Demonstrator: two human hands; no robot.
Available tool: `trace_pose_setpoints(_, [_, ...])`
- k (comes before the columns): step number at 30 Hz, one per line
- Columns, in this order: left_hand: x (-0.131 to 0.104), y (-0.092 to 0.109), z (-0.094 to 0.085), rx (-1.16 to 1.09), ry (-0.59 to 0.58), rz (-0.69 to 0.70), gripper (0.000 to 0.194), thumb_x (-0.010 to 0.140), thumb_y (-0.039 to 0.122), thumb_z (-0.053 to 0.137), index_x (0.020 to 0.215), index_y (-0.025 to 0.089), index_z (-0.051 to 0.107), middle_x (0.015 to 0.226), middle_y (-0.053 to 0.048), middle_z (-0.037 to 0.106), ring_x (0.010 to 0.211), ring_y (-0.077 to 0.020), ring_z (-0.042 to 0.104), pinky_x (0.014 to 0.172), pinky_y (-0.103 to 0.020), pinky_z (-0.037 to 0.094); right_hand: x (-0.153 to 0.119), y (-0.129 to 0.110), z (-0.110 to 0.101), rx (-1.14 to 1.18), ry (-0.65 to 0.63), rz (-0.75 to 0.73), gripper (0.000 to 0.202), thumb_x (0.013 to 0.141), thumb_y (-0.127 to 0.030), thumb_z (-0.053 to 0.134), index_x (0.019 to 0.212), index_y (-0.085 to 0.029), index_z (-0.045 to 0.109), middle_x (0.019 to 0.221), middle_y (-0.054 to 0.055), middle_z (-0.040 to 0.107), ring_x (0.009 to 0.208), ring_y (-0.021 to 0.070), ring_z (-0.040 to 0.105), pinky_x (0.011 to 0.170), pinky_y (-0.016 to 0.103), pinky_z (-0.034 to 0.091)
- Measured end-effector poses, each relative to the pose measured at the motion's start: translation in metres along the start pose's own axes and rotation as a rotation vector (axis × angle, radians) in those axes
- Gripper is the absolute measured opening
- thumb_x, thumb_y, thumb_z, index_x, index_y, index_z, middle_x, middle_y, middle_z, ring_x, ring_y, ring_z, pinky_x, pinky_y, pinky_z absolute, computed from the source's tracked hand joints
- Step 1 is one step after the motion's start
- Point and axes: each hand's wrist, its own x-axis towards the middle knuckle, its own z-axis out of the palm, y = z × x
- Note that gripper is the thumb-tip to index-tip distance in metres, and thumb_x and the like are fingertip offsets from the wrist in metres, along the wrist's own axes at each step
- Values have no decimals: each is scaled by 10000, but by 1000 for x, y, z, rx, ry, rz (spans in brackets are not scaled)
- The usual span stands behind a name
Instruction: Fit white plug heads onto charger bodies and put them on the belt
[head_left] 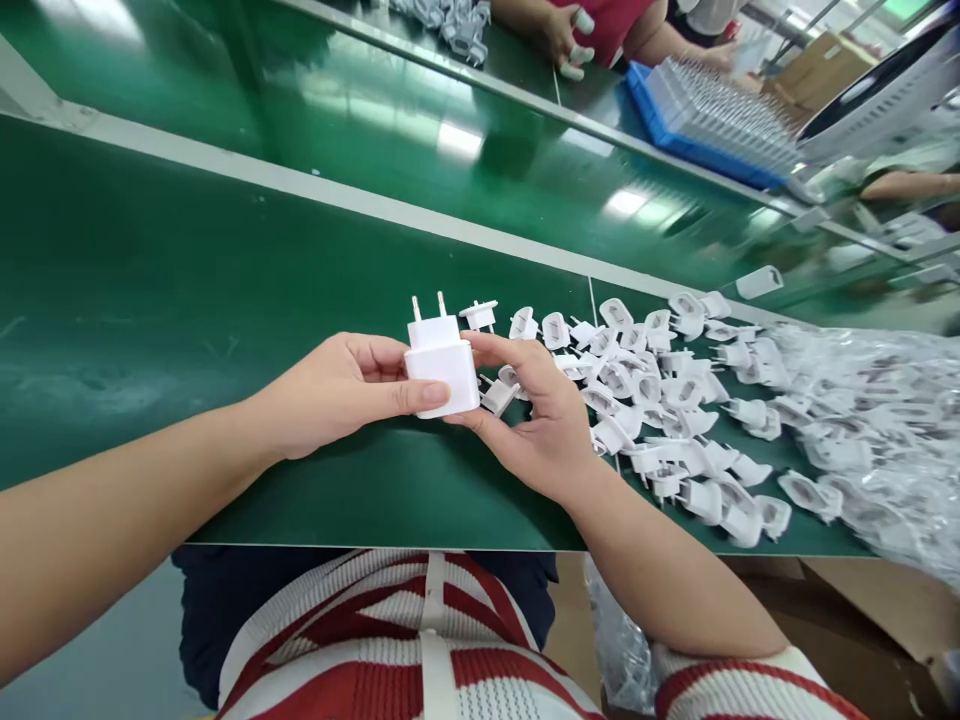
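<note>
Between my two hands, above the green table (262,270), is a white charger plug (442,365) with its two round pins pointing away from me. My left hand (352,385) grips it from the left, thumb flat across its front face. From the other side my right hand (536,410) pinches its right edge between thumb and fingers. Just behind the right hand lie a few loose white plug heads (480,315). A wide heap of similar white plug pieces (645,380) spreads to the right of that hand.
A clear plastic bag (885,430) full of white parts lies at the far right. Beyond a pale rail runs a glossy green conveyor surface (375,110). Across it, a co-worker's hand (566,40) wears finger covers, near a blue tray (697,140) of parts. A cardboard box (847,630) sits below the table edge.
</note>
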Motion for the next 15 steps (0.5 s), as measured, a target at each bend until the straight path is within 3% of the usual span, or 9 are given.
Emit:
trace_pose_setpoints(3, [3, 0, -3, 23, 97, 48, 523, 690, 589, 934, 1007, 185, 836, 994, -91, 817, 981, -301, 765, 919, -435, 651, 2, 9, -8, -103, -70, 71, 726, 827, -463, 899, 1454, -262, 592, 1264, 70, 753, 1185, 280, 679, 1051, 453, 545])
trace_pose_setpoints(6, [10, -3, -11, 96, 345, 224, 538, 735, 537, 920, 1139, 202, 803, 1099, -77, 803, 1056, -278, 740, 991, -409, 613, 2, 16, -12, -230, -151, 142, 767, 795, -528, 902, 1447, -238, 621, 1350, 105, 712, 1273, 325, 621, 1119, 518, 507])
trace_pose_setpoints(9, [19, -7, -20, 217, 548, 325, 539, 750, 472, 915, 1206, 224, 771, 1129, -57, 785, 1067, -257, 723, 1041, -407, 570, 1, 15, -8, -344, -273, 105, 579, 886, -439, 847, 1398, -235, 673, 1283, 95, 739, 1234, 312, 651, 1249, 609, 359])
trace_pose_setpoints(11, [27, -5, -26, 298, 601, 322, 521, 756, 461, 900, 1194, 215, 764, 1118, -56, 780, 1026, -249, 718, 1015, -407, 564, 0, 12, -3, -388, -320, 65, 442, 946, -324, 795, 1364, -224, 692, 1205, 83, 761, 1153, 277, 697, 1291, 628, 280])
trace_pose_setpoints(15, [70, 15, -45, 535, 641, 382, 511, 771, 438, 856, 1200, 185, 740, 1107, -56, 772, 952, -227, 697, 935, -365, 550, -2, 5, 2, -391, -289, 3, 371, 975, -200, 736, 1340, -176, 677, 1192, 97, 758, 1097, 250, 719, 1275, 581, 322])
